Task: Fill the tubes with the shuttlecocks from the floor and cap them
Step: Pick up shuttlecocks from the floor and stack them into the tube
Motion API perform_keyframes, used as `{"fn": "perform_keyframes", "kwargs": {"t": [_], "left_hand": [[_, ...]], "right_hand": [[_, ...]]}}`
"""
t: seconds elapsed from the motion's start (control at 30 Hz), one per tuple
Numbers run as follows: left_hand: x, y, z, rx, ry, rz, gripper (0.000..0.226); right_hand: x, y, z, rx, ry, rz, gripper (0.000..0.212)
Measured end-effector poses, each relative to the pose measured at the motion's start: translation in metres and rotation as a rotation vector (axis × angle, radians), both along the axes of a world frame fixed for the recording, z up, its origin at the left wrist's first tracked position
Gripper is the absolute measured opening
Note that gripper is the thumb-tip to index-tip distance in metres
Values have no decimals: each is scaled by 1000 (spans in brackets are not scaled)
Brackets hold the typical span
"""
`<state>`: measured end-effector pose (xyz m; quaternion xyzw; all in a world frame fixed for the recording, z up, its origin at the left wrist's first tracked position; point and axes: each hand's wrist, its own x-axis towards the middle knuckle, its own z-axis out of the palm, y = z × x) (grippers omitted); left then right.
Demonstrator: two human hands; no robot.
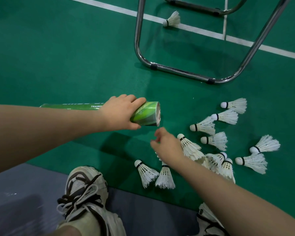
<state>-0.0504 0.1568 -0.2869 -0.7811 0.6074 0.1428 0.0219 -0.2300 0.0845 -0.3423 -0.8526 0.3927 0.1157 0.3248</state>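
— How are the hands and the tube reported?

— The green tube [146,114] is gripped near its open mouth by the left hand [121,113] and held level above the floor [75,57]. The right hand [167,143] is noted just below the mouth, blurred, with fingers loosely curled and nothing seen in it.

— And progress?

— Something pale is seen inside the mouth. About a dozen shuttlecocks [215,140] are left on the floor, and a lone shuttlecock [173,19] by the metal frame [138,40]. No cap is seen. The task is judged well short of done.
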Motion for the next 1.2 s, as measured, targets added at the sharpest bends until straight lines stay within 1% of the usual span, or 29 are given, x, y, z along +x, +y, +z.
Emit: {"fn": "perform_keyframes", "kwargs": {"t": [0.07, 0.13, 0.3, 0.37, 0.43, 0.53, 0.73, 0.83, 0.93, 1.0, 1.07, 1.2], "left_hand": [[1, -1, 1, -11, -2, 8, 80], [2, -1, 1, -21, 0, 14, 81], [-1, -1, 0, -9, 1, 6, 80], [-3, 0, -1, -4, 2, -5, 80], [-5, 1, -2, 4, 1, -16, 80], [-7, 3, -3, 6, -9, -36, 80], [-10, 5, -8, 27, -26, -60, 80], [-12, 5, -8, 31, -26, -68, 80], [-16, 5, -9, 34, -31, -84, 80], [-20, 5, -10, 40, -30, -98, 79], [-23, 2, -11, 49, -28, -108, 79], [-30, -9, -12, 47, -18, -113, 78]], "right_hand": [[0, 18, -6, -146, 79, 264, 37], [0, 35, -11, -203, 122, 434, 44], [6, 52, -22, -255, 307, 594, 58], [7, 51, -25, -263, 339, 599, 61], [7, 47, -27, -269, 330, 578, 62], [5, 40, -27, -271, 298, 544, 57], [4, 40, -27, -271, 261, 543, 49], [-1, 41, -27, -268, 174, 534, 43], [-8, 37, -22, -317, 95, 540, 37], [-13, 30, -16, -351, 105, 549, 33], [-17, 22, -10, -367, 147, 539, 36], [-29, 5, -7, -346, 266, 502, 55]]}}
